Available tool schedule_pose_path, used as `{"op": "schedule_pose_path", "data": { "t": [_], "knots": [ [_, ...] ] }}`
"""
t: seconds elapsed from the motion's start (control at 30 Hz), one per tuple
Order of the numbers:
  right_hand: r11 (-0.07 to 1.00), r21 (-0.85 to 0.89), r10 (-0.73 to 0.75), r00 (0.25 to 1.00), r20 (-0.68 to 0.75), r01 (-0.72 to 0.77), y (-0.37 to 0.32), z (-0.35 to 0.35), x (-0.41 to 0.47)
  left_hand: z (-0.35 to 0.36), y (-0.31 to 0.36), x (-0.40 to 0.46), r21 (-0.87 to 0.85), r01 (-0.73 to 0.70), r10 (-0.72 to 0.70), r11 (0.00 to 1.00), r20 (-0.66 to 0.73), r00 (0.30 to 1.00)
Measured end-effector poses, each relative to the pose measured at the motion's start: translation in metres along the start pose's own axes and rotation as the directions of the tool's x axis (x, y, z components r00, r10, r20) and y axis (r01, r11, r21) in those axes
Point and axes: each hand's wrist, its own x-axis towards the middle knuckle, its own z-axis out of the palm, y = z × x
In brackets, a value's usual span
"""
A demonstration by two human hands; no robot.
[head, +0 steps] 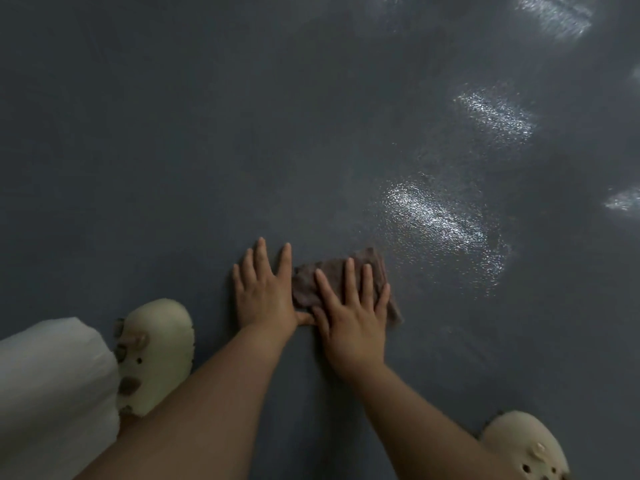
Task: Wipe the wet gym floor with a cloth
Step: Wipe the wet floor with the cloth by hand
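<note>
- Spread dark grey across the whole view: gym floor (173, 133), with bright glistening wet patches trailing off to the upper right, the nearest wet patch (440, 220) just beyond the cloth's far right corner.
- Crouched low, judging by the white-clad knee (52, 375) at lower left and two cream clogs, left clog (156, 355) beside it, right clog (526, 445) at the lower right edge.
- Rested flat on the floor just left of the cloth: left hand (265, 289), fingers straight and spread, holding nothing, thumb reaching toward the cloth's near edge; served as a brace, by the look of it.
- Pressed flat on top of the cloth: right hand (353, 313), fingers (349, 278) straight and slightly apart, not curled round the fabric.
- Lay bunched and brownish under the right hand: cloth (311, 282), on the floor in front of the crouch, its far corner near the closest wet patch.
- Seemed mid-wipe, with shiny patches not yet reached.
- Would have done best to keep the palm weight even over the cloth, so no edge lifted or rolled.
- Should have pushed up and right into the nearest sheen in overlapping passes.
- Worth refolding to a drier face once soaked, or water would merely smear.
- Risk judged: left palm or clogs slipping if set on a wet patch.
</note>
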Motion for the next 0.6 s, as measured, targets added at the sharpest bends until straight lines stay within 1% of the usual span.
{"op": "schedule_pose_path", "data": {
  "t": [0.1, 0.13, 0.17, 0.2, 0.27, 0.33, 0.37, 0.43, 0.5, 0.53, 0.6],
  "knots": [
    [0.997, -0.019, -0.079, 0.997, -0.02, 0.078, 0.02, -0.006, 0.014, -0.003, -0.012, 0.003, -0.025, 0.035, -0.034, 0.999, 0.032, 0.999],
    [0.996, -0.036, -0.088, 0.996, -0.023, 0.088, 0.028, -0.01, 0.024, -0.005, -0.016, 0.005, -0.037, 0.056, -0.054, 0.998, 0.043, 0.998],
    [0.997, -0.039, -0.067, 0.998, -0.02, 0.066, 0.036, -0.015, 0.038, -0.008, -0.021, 0.008, -0.053, 0.082, -0.079, 0.995, 0.054, 0.995],
    [0.999, -0.033, -0.015, 1.0, -0.023, 0.014, 0.046, -0.023, 0.054, -0.01, -0.026, 0.011, -0.07, 0.109, -0.105, 0.991, 0.066, 0.992],
    [0.99, -0.007, 0.141, 0.99, -0.015, -0.141, 0.066, -0.041, 0.087, -0.014, -0.033, 0.015, -0.1, 0.158, -0.147, 0.982, 0.107, 0.983],
    [0.954, 0.026, 0.297, 0.955, 0.02, -0.297, 0.081, -0.058, 0.114, -0.014, -0.036, 0.018, -0.128, 0.178, -0.16, 0.976, 0.137, 0.978],
    [0.933, 0.045, 0.355, 0.934, 0.034, -0.357, 0.084, -0.064, 0.124, -0.013, -0.036, 0.018, -0.144, 0.179, -0.16, 0.973, 0.137, 0.978],
    [0.9, 0.076, 0.427, 0.904, 0.035, -0.428, 0.075, -0.066, 0.135, -0.011, -0.035, 0.019, -0.174, 0.18, -0.16, 0.968, 0.125, 0.979],
    [0.901, 0.076, 0.425, 0.905, 0.032, -0.426, 0.052, -0.062, 0.135, -0.011, -0.035, 0.019, -0.196, 0.185, -0.162, 0.963, 0.127, 0.979],
    [0.922, 0.056, 0.382, 0.924, 0.035, -0.383, 0.037, -0.057, 0.132, -0.011, -0.035, 0.019, -0.204, 0.188, -0.163, 0.961, 0.131, 0.978],
    [0.976, 0.009, 0.216, 0.976, 0.027, -0.216, 0.005, -0.041, 0.118, -0.01, -0.037, 0.019, -0.211, 0.19, -0.164, 0.959, 0.134, 0.977]
  ]
}}
